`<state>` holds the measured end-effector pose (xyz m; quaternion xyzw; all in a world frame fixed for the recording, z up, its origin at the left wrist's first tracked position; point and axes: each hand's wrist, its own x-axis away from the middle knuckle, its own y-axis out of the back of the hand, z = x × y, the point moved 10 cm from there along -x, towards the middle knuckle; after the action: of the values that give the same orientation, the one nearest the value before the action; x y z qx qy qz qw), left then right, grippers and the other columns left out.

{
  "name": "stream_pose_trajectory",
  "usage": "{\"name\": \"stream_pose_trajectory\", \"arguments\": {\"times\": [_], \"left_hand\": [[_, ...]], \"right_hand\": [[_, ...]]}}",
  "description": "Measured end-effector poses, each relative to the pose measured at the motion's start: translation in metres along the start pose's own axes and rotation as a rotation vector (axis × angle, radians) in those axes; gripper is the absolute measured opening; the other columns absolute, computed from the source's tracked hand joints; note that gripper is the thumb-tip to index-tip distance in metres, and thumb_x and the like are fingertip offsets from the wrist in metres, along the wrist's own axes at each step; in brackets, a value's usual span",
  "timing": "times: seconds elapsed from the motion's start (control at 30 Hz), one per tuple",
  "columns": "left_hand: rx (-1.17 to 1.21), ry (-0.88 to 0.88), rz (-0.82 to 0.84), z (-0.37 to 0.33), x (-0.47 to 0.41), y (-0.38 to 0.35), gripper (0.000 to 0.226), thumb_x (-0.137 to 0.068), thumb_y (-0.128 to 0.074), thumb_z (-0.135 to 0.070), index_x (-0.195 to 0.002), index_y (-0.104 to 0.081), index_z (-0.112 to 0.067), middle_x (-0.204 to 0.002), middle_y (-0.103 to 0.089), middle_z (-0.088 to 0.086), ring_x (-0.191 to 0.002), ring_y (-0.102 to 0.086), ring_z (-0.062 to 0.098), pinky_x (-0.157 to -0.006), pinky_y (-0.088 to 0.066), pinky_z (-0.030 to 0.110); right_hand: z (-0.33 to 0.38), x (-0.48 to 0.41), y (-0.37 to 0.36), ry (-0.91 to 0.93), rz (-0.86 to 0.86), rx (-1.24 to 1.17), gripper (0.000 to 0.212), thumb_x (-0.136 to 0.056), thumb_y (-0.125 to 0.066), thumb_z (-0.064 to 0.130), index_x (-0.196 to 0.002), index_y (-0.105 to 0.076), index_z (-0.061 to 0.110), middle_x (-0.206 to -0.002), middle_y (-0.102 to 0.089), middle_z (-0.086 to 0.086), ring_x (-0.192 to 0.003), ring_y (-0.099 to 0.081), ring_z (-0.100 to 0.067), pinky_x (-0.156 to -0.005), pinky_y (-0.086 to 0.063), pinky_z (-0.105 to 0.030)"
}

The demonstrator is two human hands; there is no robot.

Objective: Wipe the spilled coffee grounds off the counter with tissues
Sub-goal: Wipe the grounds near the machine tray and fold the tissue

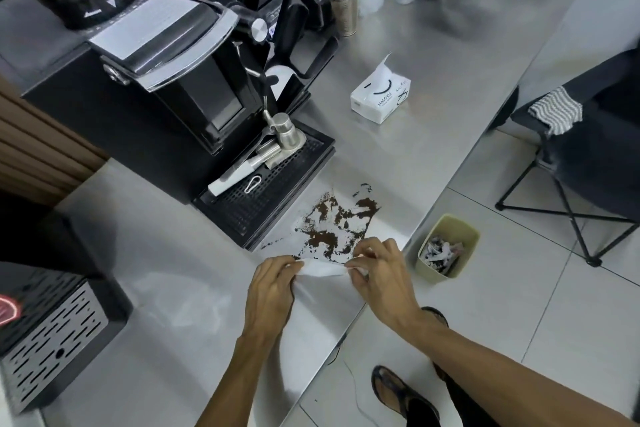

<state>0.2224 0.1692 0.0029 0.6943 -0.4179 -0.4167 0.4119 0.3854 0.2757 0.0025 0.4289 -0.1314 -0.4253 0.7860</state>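
Both hands, left (273,282) and right (382,272), pinch tissue (320,269) taut.

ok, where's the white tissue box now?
Head view, right of centre: white tissue box on the steel counter, right of the black grinder, beyond the spilled grounds.

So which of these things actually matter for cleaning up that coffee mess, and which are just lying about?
Part of the job: tissue, pinched between left hand and right hand; coffee grounds; counter; tissue box; probably the bin.

Just lying about: coffee grinder; drip tray; metal cup; folding chair; striped cloth.
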Motion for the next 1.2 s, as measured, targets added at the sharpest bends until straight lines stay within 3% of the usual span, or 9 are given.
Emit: {"name": "stream_pose_trajectory", "arguments": {"times": [0.27,0.37,0.43,0.53,0.7,0.83,1.0,1.1,1.2], "left_hand": [[0.012,-0.035,-0.118,0.012,0.045,0.039,0.049,-0.105,-0.034,-0.03,-0.095,-0.076,-0.007,-0.105,-0.07,0.002,-0.098,-0.061,0.015,-0.092,-0.047,0.025],[-0.034,-0.002,-0.093,0.032,0.057,0.035,0.048,-0.104,-0.035,-0.031,-0.097,-0.076,-0.008,-0.109,-0.07,0.0,-0.099,-0.064,0.016,-0.096,-0.045,0.021],[-0.105,0.005,-0.092,0.036,0.048,0.033,0.052,-0.105,-0.033,-0.032,-0.096,-0.077,-0.007,-0.106,-0.072,0.003,-0.096,-0.067,0.019,-0.093,-0.05,0.027],[-0.165,-0.024,-0.057,0.029,0.018,0.025,0.035,-0.093,-0.044,-0.018,-0.098,-0.076,-0.005,-0.102,-0.073,0.008,-0.09,-0.07,0.024,-0.085,-0.055,0.036],[-0.157,-0.084,-0.031,0.013,-0.016,0.015,0.034,-0.091,-0.044,-0.013,-0.1,-0.076,-0.005,-0.102,-0.073,0.006,-0.092,-0.068,0.023,-0.09,-0.05,0.031],[-0.145,-0.044,-0.107,0.027,0.014,0.036,0.033,-0.09,-0.045,-0.007,-0.102,-0.076,-0.004,-0.106,-0.072,0.007,-0.097,-0.063,0.02,-0.092,-0.047,0.029],[-0.204,0.071,-0.056,0.05,0.043,0.038,0.048,-0.104,-0.033,-0.028,-0.102,-0.075,-0.005,-0.108,-0.072,0.003,-0.106,-0.056,0.019,-0.101,-0.036,0.022],[-0.293,0.086,0.013,0.051,0.026,0.025,0.021,-0.087,-0.061,0.001,-0.103,-0.074,0.001,-0.108,-0.072,0.011,-0.103,-0.064,0.028,-0.097,-0.043,0.033],[-0.303,0.135,0.069,0.052,0.004,0.017,0.038,-0.065,-0.076,0.015,-0.101,-0.074,0.003,-0.107,-0.072,0.014,-0.096,-0.07,0.031,-0.09,-0.053,0.038]], "right_hand": [[0.041,0.036,-0.017,0.136,0.082,-0.074,0.015,-0.077,-0.079,0.032,-0.091,-0.078,0.036,-0.075,-0.061,0.019,-0.076,-0.042,-0.011,-0.07,-0.034,-0.021],[0.062,0.044,-0.041,0.187,0.119,-0.048,0.013,-0.075,-0.079,0.026,-0.083,-0.077,0.035,-0.067,-0.06,0.015,-0.073,-0.043,-0.014,-0.07,-0.042,-0.026],[0.069,0.041,-0.049,0.188,0.109,-0.039,0.016,-0.076,-0.077,0.021,-0.086,-0.076,0.034,-0.066,-0.059,0.011,-0.071,-0.044,-0.015,-0.069,-0.046,-0.029],[0.06,0.029,-0.048,0.139,0.082,-0.001,0.021,-0.079,-0.077,0.019,-0.095,-0.077,0.032,-0.069,-0.058,0.011,-0.071,-0.042,-0.015,-0.067,-0.046,-0.03],[0.035,0.005,-0.02,0.1,-0.014,0.026,0.021,-0.075,-0.082,0.017,-0.095,-0.079,0.024,-0.068,-0.055,0.009,-0.069,-0.043,-0.015,-0.059,-0.043,-0.028],[0.06,0.017,-0.023,0.18,0.03,-0.004,0.015,-0.084,-0.074,0.024,-0.098,-0.078,0.029,-0.069,-0.054,0.012,-0.07,-0.043,-0.015,-0.061,-0.046,-0.031],[0.091,0.036,-0.053,0.249,0.128,0.04,0.017,-0.077,-0.073,0.02,-0.087,-0.075,0.033,-0.067,-0.056,0.008,-0.072,-0.044,-0.017,-0.066,-0.046,-0.03],[0.093,0.031,-0.066,0.244,0.142,0.079,0.018,-0.076,-0.067,0.016,-0.087,-0.075,0.028,-0.07,-0.054,0.006,-0.075,-0.042,-0.018,-0.068,-0.038,-0.029],[0.093,0.019,-0.069,0.223,0.138,0.115,0.018,-0.077,-0.063,0.014,-0.087,-0.074,0.024,-0.071,-0.053,0.004,-0.074,-0.042,-0.019,-0.066,-0.037,-0.03]]}}
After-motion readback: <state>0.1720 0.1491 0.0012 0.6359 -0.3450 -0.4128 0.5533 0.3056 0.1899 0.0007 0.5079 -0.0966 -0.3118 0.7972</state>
